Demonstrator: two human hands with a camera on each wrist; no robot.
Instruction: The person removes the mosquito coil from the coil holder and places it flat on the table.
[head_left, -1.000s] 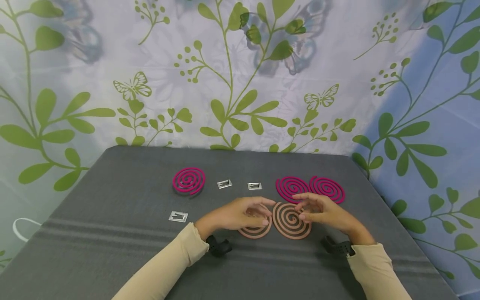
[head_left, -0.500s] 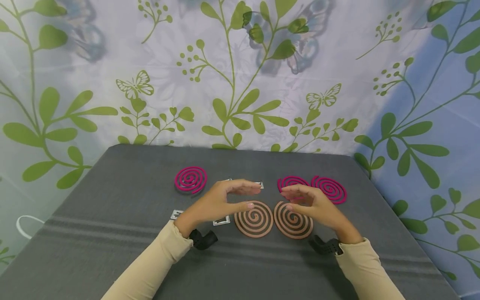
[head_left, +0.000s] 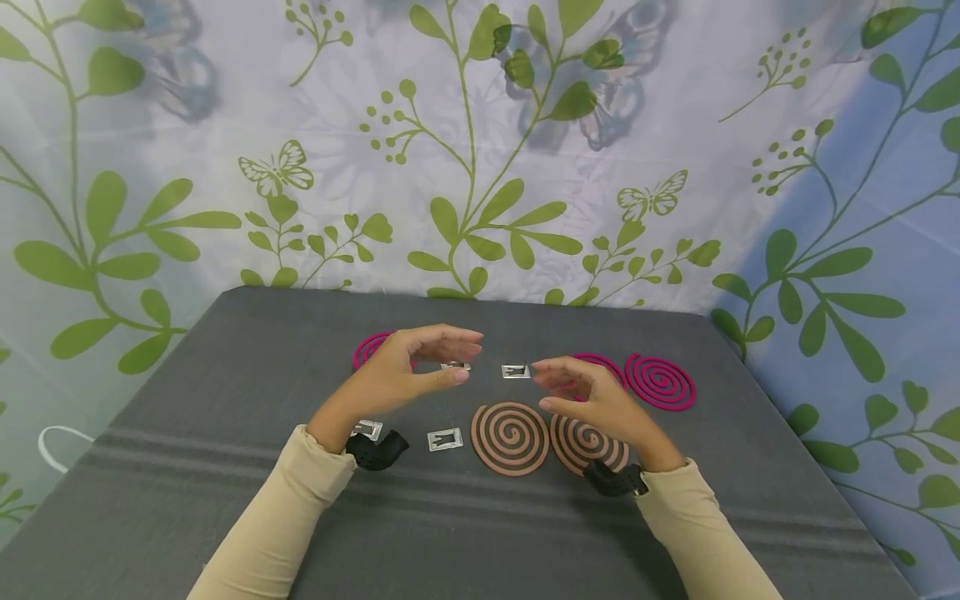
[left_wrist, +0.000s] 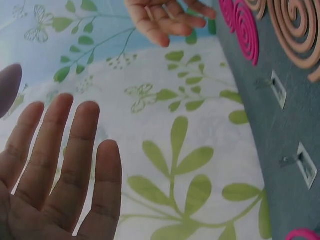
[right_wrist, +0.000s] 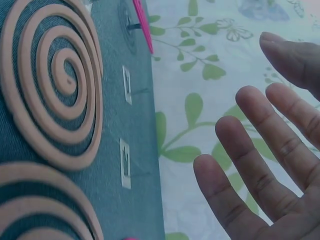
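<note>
My left hand [head_left: 405, 371] is held in the air over the table's left-middle, fingers extended and holding nothing. In front of it in the head view, it hides part of a pink mosquito coil [head_left: 366, 348]. My right hand [head_left: 588, 398], likewise bare with fingers apart, hovers above two brown mosquito coils and covers part of the right one [head_left: 590, 438]. The left brown coil [head_left: 511, 438] lies flat, fully visible. A small metal coil stand [head_left: 445, 439] lies beside it. Other stands [head_left: 516, 372] lie farther back, each with a raised prong in the wrist views.
Two more pink coils lie at the back right, the outer one [head_left: 661, 380] in full view, the inner one [head_left: 603, 365] partly behind my right hand. Another metal stand [head_left: 367, 429] is near my left wrist strap. Patterned curtain [head_left: 480, 150] borders the grey table [head_left: 480, 533].
Both hands have moved left, away from the brown coils, the left one also rising. The left brown coil and the stand beside it have come into full view.
</note>
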